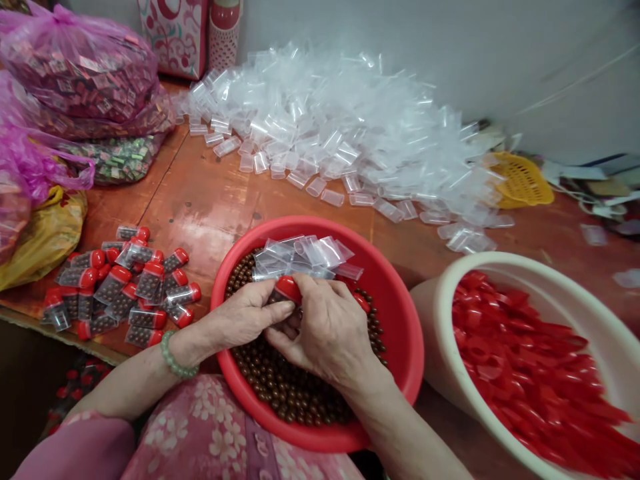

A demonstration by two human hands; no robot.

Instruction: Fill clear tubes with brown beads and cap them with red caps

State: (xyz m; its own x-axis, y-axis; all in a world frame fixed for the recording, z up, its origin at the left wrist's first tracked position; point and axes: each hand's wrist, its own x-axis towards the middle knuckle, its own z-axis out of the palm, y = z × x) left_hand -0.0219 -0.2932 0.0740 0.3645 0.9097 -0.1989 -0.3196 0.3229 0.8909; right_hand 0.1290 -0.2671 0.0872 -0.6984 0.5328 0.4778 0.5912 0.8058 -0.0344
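Over a red basin [400, 393] my two hands meet around a small container with a red cap [288, 289]. My left hand [247, 312] is closed on it from the left, the thumb just below the cap. From the right, my right hand [330, 327] is closed on the same piece, fingers curled over the cap's side. Both hands hide most of its body. Brown beads [300, 393] fill the bottom of the basin. Clear plastic tubes [320, 252] lie on the beads behind my hands, with another red cap [361, 301] to the right.
Filled red-capped tubes [150, 280] are piled on the wooden table [210, 193] at left. A heap of clear tubes [350, 127] stands against the wall. Right of the basin, a cream tub [445, 313] holds red plastic parts [530, 373]. Pink bags [85, 67] sit back left.
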